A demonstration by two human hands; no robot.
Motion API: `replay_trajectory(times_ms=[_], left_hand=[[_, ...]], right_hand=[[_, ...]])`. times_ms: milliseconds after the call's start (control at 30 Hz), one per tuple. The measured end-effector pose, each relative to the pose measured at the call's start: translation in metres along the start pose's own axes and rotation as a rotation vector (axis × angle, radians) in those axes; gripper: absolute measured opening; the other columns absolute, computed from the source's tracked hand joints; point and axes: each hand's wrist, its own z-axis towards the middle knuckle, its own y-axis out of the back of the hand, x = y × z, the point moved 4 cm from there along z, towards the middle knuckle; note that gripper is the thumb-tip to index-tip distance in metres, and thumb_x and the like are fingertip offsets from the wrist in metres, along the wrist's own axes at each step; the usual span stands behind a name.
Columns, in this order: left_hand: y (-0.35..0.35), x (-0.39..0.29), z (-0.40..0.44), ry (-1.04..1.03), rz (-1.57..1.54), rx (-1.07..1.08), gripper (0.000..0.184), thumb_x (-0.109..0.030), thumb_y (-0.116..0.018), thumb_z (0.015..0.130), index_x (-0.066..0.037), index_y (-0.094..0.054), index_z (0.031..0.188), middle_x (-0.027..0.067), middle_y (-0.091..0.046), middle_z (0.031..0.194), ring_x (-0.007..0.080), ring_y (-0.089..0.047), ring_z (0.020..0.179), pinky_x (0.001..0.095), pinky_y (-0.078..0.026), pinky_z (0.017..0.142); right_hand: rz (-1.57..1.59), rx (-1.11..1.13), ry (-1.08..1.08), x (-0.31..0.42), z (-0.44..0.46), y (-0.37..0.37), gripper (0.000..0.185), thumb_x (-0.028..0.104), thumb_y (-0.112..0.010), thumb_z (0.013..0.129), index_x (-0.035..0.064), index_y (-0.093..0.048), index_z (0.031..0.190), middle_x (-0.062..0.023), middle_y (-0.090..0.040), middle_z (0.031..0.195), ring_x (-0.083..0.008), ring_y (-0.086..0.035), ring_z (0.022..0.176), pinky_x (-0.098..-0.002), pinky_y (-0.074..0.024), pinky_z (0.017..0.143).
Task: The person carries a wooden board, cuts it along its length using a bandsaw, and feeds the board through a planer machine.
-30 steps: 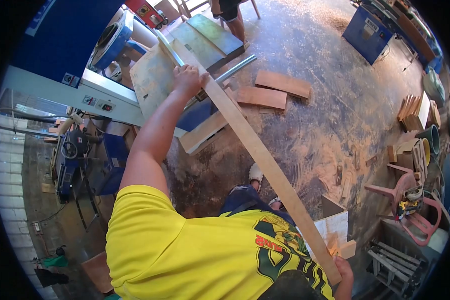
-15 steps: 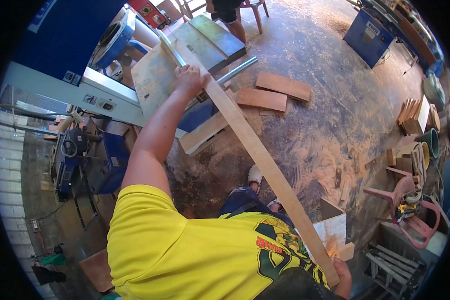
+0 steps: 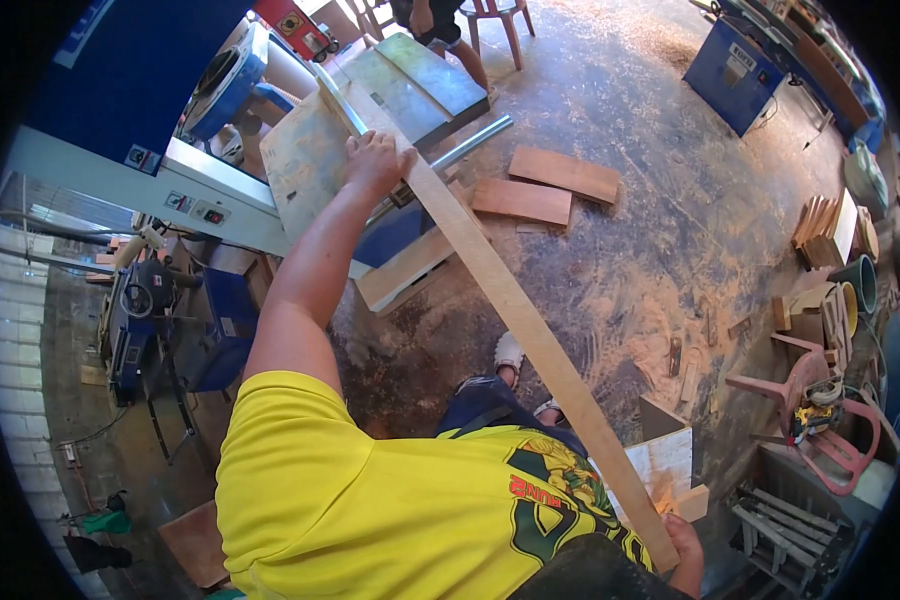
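Board [image 3: 508,305] slants from table [image 3: 295,165] to shirt [image 3: 370,480]

Head view: the board is a long, straight strip of pale wood crossing the middle of the scene. Its far part lies over the dusty table, alongside a metal fence [image 3: 340,98]. Its near end sits low on the right, in front of the yellow shirt's printed chest.

The left hand [image 3: 374,165] is at the far part, where the fence ends. The arm is stretched out, and the hand bends over the board's left side and the tip of the fence; the board passes on beyond it. Whether this hand grips or only presses, I cannot tell.

The right hand [image 3: 684,548] is at the near end, on the board's right edge, gripping it with the fingers bent against the wood. Its thumb is hidden.

Most of the board's length therefore stretches between the two hands, above the floor [image 3: 610,270]. One pale shoe [image 3: 509,348] shows just left of it.

Near the left hand, a round rail [image 3: 470,142] juts out to the board's right. Two reddish planks [image 3: 522,202] lie side by side on the floor past it. A small wood block [image 3: 692,502] is just beside the right hand. Beyond the table stand a co-worker's legs [image 3: 470,65].
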Motion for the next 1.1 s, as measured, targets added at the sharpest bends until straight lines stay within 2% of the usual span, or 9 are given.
replay_trajectory(times_ms=[167, 300, 533, 633, 700, 800, 833, 1000, 1100], left_hand=[[-0.01, 0.003, -0.001, -0.031, 0.047, -0.11, 0.053, -0.05, -0.04, 0.093, -0.006, -0.061, 0.113, 0.0133, -0.058, 0.119, 0.0284, -0.048, 0.119, 0.0487, -0.027, 0.102], [-0.005, -0.003, -0.007, -0.065, -0.046, -0.271, 0.039, -0.043, -0.047, 0.092, -0.009, -0.063, 0.104, 0.0088, -0.06, 0.112, 0.0274, -0.05, 0.113, 0.049, -0.029, 0.1], [-0.001, -0.007, -0.016, -0.108, -0.077, -0.214, 0.032, -0.037, -0.051, 0.089, -0.009, -0.063, 0.099, 0.0067, -0.062, 0.109, 0.0265, -0.05, 0.113, 0.051, -0.032, 0.098], [-0.001, -0.01, -0.023, -0.104, -0.083, -0.175, 0.039, -0.043, -0.051, 0.089, -0.009, -0.063, 0.103, 0.0092, -0.062, 0.112, 0.028, -0.049, 0.118, 0.0515, -0.031, 0.099], [0.005, -0.016, -0.029, -0.061, -0.074, -0.103, 0.054, -0.052, -0.048, 0.088, -0.006, -0.059, 0.112, 0.0122, -0.056, 0.124, 0.0281, -0.04, 0.129, 0.0558, -0.021, 0.106], [0.002, -0.016, -0.032, -0.012, -0.133, -0.106, 0.065, -0.06, -0.047, 0.085, -0.004, -0.058, 0.116, 0.0161, -0.051, 0.13, 0.0324, -0.035, 0.132, 0.0554, -0.022, 0.106], [0.002, -0.017, -0.033, -0.014, -0.132, -0.106, 0.065, -0.06, -0.047, 0.085, -0.004, -0.058, 0.116, 0.0161, -0.051, 0.13, 0.0324, -0.035, 0.132, 0.0554, -0.022, 0.106], [-0.005, -0.013, -0.033, 0.104, -0.194, -0.103, 0.071, -0.061, -0.048, 0.084, -0.004, -0.053, 0.127, 0.0242, -0.033, 0.144, 0.0379, -0.03, 0.134, 0.0496, -0.027, 0.106], [-0.007, -0.012, -0.034, 0.14, -0.258, -0.086, 0.071, -0.06, -0.048, 0.084, -0.006, -0.052, 0.13, 0.0265, -0.031, 0.145, 0.0372, -0.029, 0.135, 0.0461, -0.027, 0.107]], right_hand=[[-0.133, -0.006, 0.037, -0.01, 0.013, 0.009, 0.031, 0.03, -0.06, 0.092, 0.002, -0.064, 0.104, -0.0007, -0.065, 0.088, -0.0098, -0.059, 0.076, -0.0261, -0.0479, 0.069], [0.005, 0.008, 0.021, -0.006, 0.002, 0.0, 0.033, 0.029, -0.061, 0.091, 0.0008, -0.062, 0.108, -0.003, -0.066, 0.091, -0.012, -0.061, 0.078, -0.0274, -0.0492, 0.07], [0.119, -0.004, -0.012, -0.011, 0.012, 0.004, 0.029, 0.024, -0.063, 0.09, 0.0009, -0.062, 0.108, -0.0041, -0.066, 0.091, -0.0132, -0.062, 0.078, -0.0275, -0.0503, 0.07], [0.091, -0.001, -0.011, -0.009, 0.011, 0.003, 0.027, 0.024, -0.062, 0.09, 0.001, -0.062, 0.106, -0.0036, -0.065, 0.09, -0.0127, -0.062, 0.078, -0.0273, -0.0502, 0.07], [0.093, 0.01, -0.013, -0.01, 0.014, 0.005, 0.026, 0.023, -0.062, 0.09, 0.0014, -0.063, 0.105, -0.0032, -0.065, 0.089, -0.0124, -0.061, 0.077, -0.0272, -0.0501, 0.069], [0.043, 0.021, 0.011, -0.007, 0.014, 0.004, 0.025, 0.024, -0.062, 0.091, 0.0025, -0.063, 0.103, -0.0024, -0.065, 0.089, -0.0116, -0.061, 0.077, -0.0272, -0.0497, 0.069], [-0.007, 0.022, 0.038, -0.006, 0.013, 0.003, 0.025, 0.025, -0.061, 0.091, 0.0031, -0.063, 0.103, -0.002, -0.065, 0.089, -0.0111, -0.06, 0.077, -0.0271, -0.0494, 0.069], [0.023, 0.053, 0.023, -0.007, 0.016, 0.001, 0.026, 0.027, -0.06, 0.092, 0.0041, -0.063, 0.103, -0.0014, -0.065, 0.09, -0.0108, -0.06, 0.078, -0.0271, -0.0489, 0.07], [0.018, 0.059, 0.02, -0.007, 0.016, -0.001, 0.028, 0.029, -0.059, 0.092, 0.0042, -0.063, 0.104, -0.0012, -0.064, 0.09, -0.0107, -0.06, 0.079, -0.0273, -0.0486, 0.071]])
